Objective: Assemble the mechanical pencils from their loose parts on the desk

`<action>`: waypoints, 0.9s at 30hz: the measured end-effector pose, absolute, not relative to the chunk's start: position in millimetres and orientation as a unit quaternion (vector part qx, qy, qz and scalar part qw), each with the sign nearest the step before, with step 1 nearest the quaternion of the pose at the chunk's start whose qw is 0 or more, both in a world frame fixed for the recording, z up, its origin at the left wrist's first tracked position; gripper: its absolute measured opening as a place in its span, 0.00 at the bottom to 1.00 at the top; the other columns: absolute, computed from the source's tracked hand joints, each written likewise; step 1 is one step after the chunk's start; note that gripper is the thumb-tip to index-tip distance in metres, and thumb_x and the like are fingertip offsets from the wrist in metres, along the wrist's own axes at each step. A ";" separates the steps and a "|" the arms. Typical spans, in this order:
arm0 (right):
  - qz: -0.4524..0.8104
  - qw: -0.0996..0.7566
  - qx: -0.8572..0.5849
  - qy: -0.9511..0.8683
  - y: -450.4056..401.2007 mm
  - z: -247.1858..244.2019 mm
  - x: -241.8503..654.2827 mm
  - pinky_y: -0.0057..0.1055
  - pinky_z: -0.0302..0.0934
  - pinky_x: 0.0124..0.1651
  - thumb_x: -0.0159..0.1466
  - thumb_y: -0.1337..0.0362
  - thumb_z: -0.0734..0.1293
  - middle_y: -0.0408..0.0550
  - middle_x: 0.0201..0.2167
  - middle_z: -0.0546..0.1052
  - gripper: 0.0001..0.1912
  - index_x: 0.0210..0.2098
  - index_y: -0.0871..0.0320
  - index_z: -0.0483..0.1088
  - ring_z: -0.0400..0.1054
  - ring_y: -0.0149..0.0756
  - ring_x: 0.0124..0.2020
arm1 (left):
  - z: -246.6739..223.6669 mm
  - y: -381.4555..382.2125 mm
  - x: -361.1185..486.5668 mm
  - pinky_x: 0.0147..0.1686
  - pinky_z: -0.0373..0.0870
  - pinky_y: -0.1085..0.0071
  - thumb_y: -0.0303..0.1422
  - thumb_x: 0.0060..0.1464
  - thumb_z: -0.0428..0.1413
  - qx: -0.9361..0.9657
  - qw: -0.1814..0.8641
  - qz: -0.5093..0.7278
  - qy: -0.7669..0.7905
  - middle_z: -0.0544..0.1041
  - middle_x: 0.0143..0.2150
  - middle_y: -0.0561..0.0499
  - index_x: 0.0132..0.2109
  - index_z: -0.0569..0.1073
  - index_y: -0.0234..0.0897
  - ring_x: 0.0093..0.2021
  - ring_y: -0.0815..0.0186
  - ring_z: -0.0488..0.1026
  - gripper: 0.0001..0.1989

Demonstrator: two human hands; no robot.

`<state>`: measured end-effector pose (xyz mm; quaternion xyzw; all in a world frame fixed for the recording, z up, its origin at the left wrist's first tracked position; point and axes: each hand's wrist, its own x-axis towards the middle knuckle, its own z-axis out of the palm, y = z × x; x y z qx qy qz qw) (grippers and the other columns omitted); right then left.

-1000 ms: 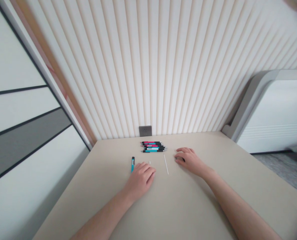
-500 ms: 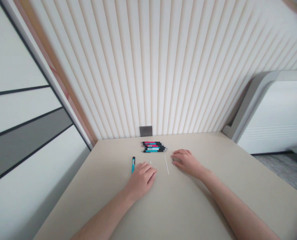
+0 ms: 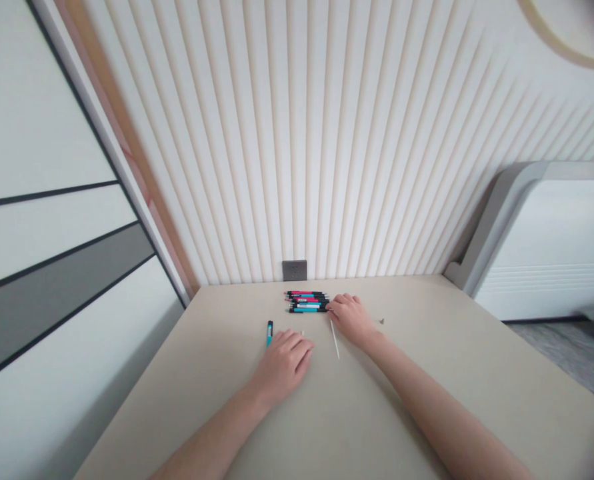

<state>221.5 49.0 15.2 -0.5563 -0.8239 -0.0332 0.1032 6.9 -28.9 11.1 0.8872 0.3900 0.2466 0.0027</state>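
Pen tips behind right hand

Ribbed cream wall, grey socket, beige table

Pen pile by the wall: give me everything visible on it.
The pen pile is a tight row of slim pens lying flat on the beige table, side by side and parallel to the back wall, just in front of the grey wall socket. Barrels look like plastic, teal and pink with black ends; the exact count is too small to tell. Their right ends meet the fingers of the right hand, which seem to touch them. The left hand rests apart, nearer the camera.
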 end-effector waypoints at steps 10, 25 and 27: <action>-0.070 0.054 -0.536 -0.839 77.5 9.3 208.2 0.34 0.50 0.43 0.64 0.64 0.66 0.51 0.39 0.77 0.05 0.38 0.57 0.74 0.67 0.42 0.44 | 11.0 -29.2 6.6 0.43 0.66 0.62 0.26 0.60 0.49 0.886 -0.017 0.255 0.387 0.74 0.36 0.48 0.40 0.72 0.38 0.40 0.61 0.69 0.07; -0.095 0.174 -0.440 -0.876 43.5 31.4 235.9 0.35 0.52 0.46 0.71 0.63 0.56 0.50 0.38 0.75 0.12 0.41 0.57 0.69 0.66 0.39 0.42 | 17.1 -27.5 0.8 0.50 0.65 0.56 0.28 0.60 0.50 0.826 -0.051 0.349 0.440 0.71 0.47 0.44 0.52 0.69 0.39 0.49 0.57 0.67 0.13; -0.055 0.228 -0.443 -0.865 26.6 29.0 246.8 0.35 0.53 0.45 0.72 0.60 0.55 0.51 0.38 0.75 0.14 0.41 0.57 0.69 0.66 0.38 0.40 | 16.4 -25.3 -1.3 0.52 0.64 0.55 0.30 0.61 0.51 0.804 -0.062 0.377 0.455 0.70 0.50 0.43 0.56 0.66 0.39 0.52 0.56 0.66 0.16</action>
